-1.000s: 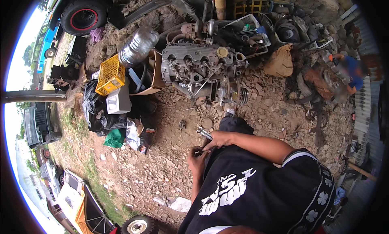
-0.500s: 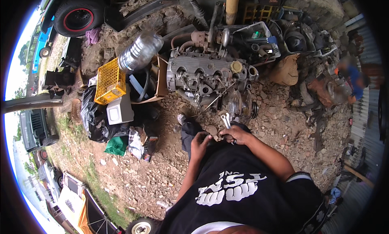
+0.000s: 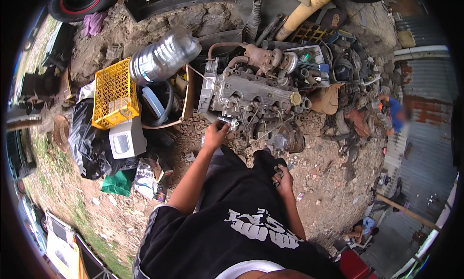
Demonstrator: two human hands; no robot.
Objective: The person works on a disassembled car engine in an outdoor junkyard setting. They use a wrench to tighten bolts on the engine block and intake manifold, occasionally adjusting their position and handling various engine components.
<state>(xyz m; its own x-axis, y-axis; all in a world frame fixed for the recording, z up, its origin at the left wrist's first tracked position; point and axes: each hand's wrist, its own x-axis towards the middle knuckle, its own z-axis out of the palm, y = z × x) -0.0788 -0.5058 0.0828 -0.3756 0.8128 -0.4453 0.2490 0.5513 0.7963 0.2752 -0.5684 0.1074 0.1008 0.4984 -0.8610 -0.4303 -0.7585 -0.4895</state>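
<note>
A grey, grimy car engine (image 3: 251,93) stands on the ground ahead of me, with a rusty manifold (image 3: 261,59) at its far side and a yellowish oil cap (image 3: 295,98) at its right. My left hand (image 3: 216,135) reaches to the engine's near left side, fingers pinched beside a small shiny metal part (image 3: 228,120); what they grip is too small to make out. Lower, by my right thigh, my right hand (image 3: 284,180) is closed round wrenches (image 3: 276,183), mostly hidden in the fist.
Left of the engine are a large clear plastic bottle (image 3: 164,56), a yellow crate (image 3: 116,93), a cardboard box (image 3: 189,93) and black bags (image 3: 82,141). Parts bins (image 3: 314,61) stand at the back right. Another person (image 3: 397,115) is at the far right. Rubble covers the ground.
My left hand has moved from my lap forward to the engine. My right hand has drawn apart from it toward my right thigh; the wrenches no longer stick up. The view has shifted.
</note>
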